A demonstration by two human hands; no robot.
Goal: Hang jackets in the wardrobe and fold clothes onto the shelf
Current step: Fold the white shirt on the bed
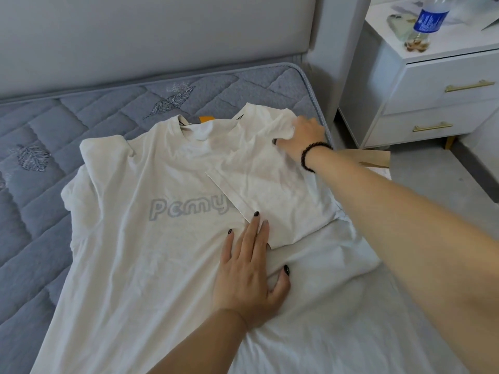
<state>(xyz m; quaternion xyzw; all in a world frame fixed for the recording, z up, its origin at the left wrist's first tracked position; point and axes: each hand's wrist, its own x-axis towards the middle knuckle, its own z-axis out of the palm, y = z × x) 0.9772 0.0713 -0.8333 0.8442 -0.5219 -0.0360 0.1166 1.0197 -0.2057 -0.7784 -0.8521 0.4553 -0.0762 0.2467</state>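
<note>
Across the mattress (81,125) a T-shirt (140,238) is half folded: right hand (302,136) pinches the shoulder at one o'clock, left hand (251,268) is pressed flat; shelving remains

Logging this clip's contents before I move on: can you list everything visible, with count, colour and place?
T-shirt: one, white with grey lettering, spread on the mattress, right sleeve folded inward
Mattress: one, grey quilted, under the shirt
Headboard: one, pale grey, behind the mattress
Nightstand: one, white with gold handles, upper right
Water bottle: one, clear with blue label, on the nightstand
Paper bag: one, brown, on the floor beside the bed
Bracelet: one, black beads, right wrist
Left hand: flat on the shirt
Right hand: fingers gripping the shirt's shoulder
</note>
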